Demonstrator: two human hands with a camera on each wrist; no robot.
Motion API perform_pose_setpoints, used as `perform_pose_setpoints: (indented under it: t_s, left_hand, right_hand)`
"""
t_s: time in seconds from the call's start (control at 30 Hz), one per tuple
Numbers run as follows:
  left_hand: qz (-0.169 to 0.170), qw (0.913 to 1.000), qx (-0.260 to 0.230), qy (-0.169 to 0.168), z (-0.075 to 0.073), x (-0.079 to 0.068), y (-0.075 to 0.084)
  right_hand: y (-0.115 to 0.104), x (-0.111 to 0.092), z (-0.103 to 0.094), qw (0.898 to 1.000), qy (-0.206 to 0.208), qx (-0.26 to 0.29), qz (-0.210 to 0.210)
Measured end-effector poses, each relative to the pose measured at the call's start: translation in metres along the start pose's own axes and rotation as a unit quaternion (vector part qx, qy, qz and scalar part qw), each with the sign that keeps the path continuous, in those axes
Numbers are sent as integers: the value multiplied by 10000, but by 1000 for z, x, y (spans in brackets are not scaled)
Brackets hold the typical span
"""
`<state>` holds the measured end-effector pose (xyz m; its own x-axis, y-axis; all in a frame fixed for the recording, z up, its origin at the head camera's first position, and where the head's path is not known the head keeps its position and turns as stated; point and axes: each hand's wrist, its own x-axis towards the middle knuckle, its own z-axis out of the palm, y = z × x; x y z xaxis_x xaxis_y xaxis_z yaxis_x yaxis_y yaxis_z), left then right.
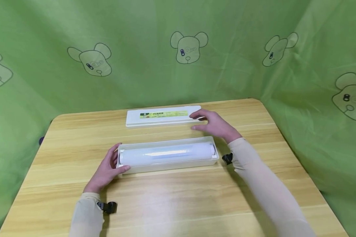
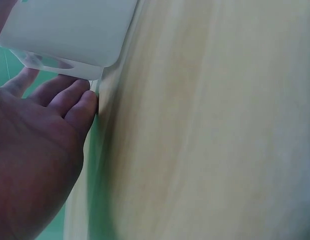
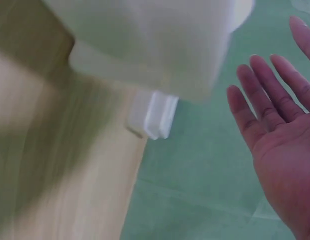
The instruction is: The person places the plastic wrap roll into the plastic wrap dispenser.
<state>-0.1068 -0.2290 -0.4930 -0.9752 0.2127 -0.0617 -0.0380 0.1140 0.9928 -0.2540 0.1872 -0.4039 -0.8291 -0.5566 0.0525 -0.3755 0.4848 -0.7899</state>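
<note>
A long white box [image 1: 172, 167] lies lidless on the table in the head view, with a roll of cling film [image 1: 166, 154] inside it. At its left end my left hand [image 1: 105, 171] grips the box, thumb against the front wall and fingers around the far side. The left wrist view shows the fingers of that hand [image 2: 39, 145] by the end of the box [image 2: 69, 30]. My right hand [image 1: 215, 124] hovers above the table between the box and the lid, fingers apart, holding nothing. In the right wrist view its palm [image 3: 285, 145] shows with the fingers extended.
Behind the box lies its white lid [image 1: 134, 117], with a green and yellow label [image 1: 164, 114]. Wood-patterned tabletop [image 1: 166, 204] surrounds both. A green curtain [image 1: 142, 79] with mouse-like faces hangs along the back and sides.
</note>
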Motion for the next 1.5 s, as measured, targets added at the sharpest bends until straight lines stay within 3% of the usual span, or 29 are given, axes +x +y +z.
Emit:
perform_pose_setpoints:
  t_s: [0.27,0.53,0.83,1.5]
  left_hand:
    - [21,10000,-16,-4,2,1,0]
    - [-13,10000,-27,-10,3,2,0]
    - [-9,10000,-1,7,3,3,-1]
    - [15,10000,34,34,1,1,0]
  right_hand:
    - [22,13,-4,9979,318,572,3]
    - [42,23,-10,9981,383,206,437]
    - [64,33,-14,9952,418,284,843]
    - [90,52,-17,9934,59,-29,1144]
